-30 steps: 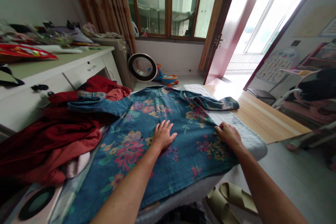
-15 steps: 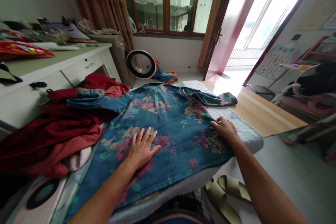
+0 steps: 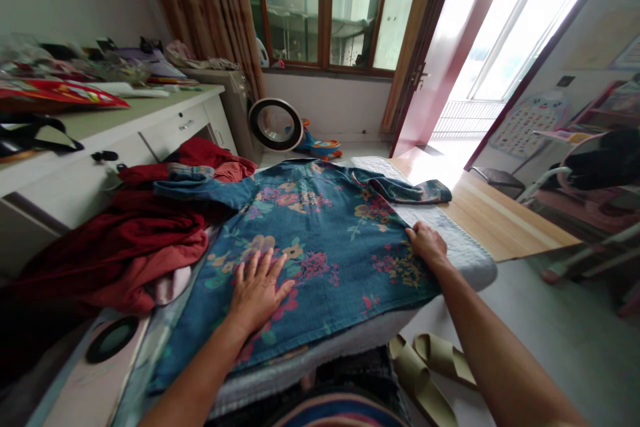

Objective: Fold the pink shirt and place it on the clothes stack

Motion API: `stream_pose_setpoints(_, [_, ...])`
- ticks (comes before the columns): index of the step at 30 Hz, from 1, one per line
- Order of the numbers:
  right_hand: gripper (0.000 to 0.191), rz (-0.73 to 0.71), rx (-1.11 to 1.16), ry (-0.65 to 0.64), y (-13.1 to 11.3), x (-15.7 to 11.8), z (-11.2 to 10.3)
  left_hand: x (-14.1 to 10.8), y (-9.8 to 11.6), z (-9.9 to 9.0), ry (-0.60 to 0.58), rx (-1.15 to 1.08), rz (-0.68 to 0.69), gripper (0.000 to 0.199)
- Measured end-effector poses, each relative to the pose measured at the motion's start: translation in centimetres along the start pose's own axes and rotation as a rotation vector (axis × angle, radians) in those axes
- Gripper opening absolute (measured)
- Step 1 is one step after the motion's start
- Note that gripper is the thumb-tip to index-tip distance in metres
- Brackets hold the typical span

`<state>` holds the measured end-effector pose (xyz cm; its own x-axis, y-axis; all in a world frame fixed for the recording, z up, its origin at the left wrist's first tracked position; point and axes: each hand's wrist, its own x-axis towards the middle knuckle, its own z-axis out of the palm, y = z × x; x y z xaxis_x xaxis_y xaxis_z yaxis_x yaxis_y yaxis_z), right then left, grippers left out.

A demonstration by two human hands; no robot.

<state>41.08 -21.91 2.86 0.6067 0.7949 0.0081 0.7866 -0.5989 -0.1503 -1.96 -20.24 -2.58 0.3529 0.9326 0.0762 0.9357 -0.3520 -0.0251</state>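
A blue floral shirt (image 3: 320, 247) lies spread out, back side up, over a pale quilted pad (image 3: 465, 240). Its sleeves reach out to both sides at the far end. My left hand (image 3: 259, 290) rests flat on the shirt's left half, fingers spread. At the shirt's right side edge, my right hand (image 3: 429, 243) is closed, with thumb and fingers pinching the cloth; the fingertips are partly hidden.
Dark red cloth (image 3: 135, 240) is heaped left of the shirt, before a white desk (image 3: 165, 127) covered in clutter. A washing machine door (image 3: 276, 124) hangs open beyond. Wooden board (image 3: 500, 207) lies to the right; slippers (image 3: 425, 373) are on the floor below.
My left hand has slid slightly left and toward me over the shirt. My right hand stays at the right edge, its fingers drawn in a little more. The view has shifted slightly.
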Motion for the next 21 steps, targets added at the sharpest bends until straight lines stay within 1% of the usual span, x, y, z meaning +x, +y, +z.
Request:
stream_pose_setpoints(6, [0.038, -0.013, 0.001, -0.009, 0.0, -0.1, -0.3, -0.5, 0.2, -0.5, -0.018, 0.003, -0.045, 0.065])
stream_pose_setpoints(7, [0.037, -0.015, -0.007, 0.005, -0.1, -0.3, -0.4, -0.5, 0.2, -0.6, -0.018, 0.000, -0.046, 0.065])
stream_pose_setpoints(9, [0.035, -0.032, -0.048, 0.098, -1.1, -0.8, -0.9, -0.5, 0.2, -0.6, -0.017, -0.007, -0.047, 0.065])
stream_pose_setpoints(11, [0.039, -0.092, -0.078, 0.230, -3.1, -1.8, -1.1, -0.5, 0.2, -0.5, -0.017, -0.014, -0.049, 0.065])
stream_pose_setpoints(12, [0.042, -0.147, -0.067, 0.276, -4.4, -2.4, -1.0, -0.5, 0.2, -0.4, -0.016, -0.017, -0.050, 0.065])
stream_pose_setpoints(13, [0.044, -0.233, -0.033, 0.288, -6.0, -3.1, -0.8, -0.4, 0.2, -0.3, -0.015, -0.021, -0.052, 0.066])
stream_pose_setpoints(15, [0.043, -0.440, 0.035, 0.249, -9.5, -4.6, 0.1, -0.4, 0.1, -0.1, -0.010, -0.028, -0.054, 0.066])
stream_pose_setpoints(17, [0.045, -0.593, 0.085, 0.150, -12.9, -6.1, 1.5, -0.4, 0.1, 0.0, -0.003, -0.036, -0.055, 0.065])
stream_pose_setpoints(19, [0.050, -0.679, 0.118, 0.049, -15.8, -7.3, 3.1, -0.4, 0.1, 0.1, 0.008, -0.043, -0.055, 0.065])
stream_pose_setpoints(21, [0.054, -0.737, 0.152, -0.017, -17.7, -8.3, 4.5, -0.4, 0.1, 0.2, 0.024, -0.049, -0.051, 0.065])
